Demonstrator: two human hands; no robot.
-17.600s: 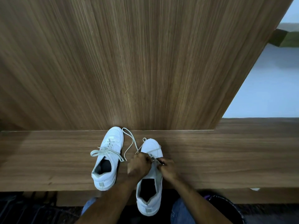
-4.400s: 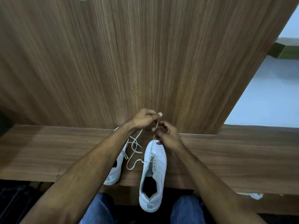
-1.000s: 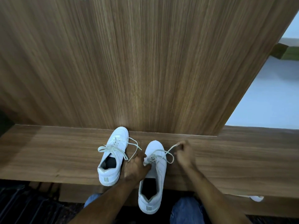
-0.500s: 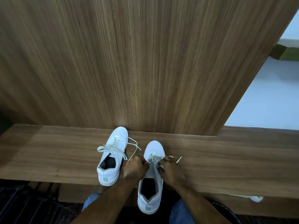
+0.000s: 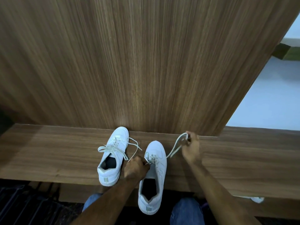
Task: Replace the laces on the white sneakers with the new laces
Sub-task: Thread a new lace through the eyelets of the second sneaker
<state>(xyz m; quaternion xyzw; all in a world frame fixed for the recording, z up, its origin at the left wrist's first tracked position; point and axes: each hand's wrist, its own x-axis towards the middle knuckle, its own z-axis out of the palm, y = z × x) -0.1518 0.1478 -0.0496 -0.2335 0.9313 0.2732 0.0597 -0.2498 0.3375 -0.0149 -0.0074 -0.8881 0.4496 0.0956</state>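
Pinching lace (image 5: 174, 147) right hand (image 5: 191, 148), left hand (image 5: 135, 168) gripping lace at sneaker (image 5: 154, 174) eyelets

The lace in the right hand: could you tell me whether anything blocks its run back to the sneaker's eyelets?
Nothing visible does. The lace runs free above the bench from the right hand to the sneaker; the left hand grips the opposite side.

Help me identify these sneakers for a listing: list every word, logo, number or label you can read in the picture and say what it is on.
No readable text anywhere in this view.
Left sneaker: small heel tab, blank or too blurred to read.
Right sneaker: small heel tab and side stitching, no legible brand.
Wooden panel and bench: wood grain only, no markings.
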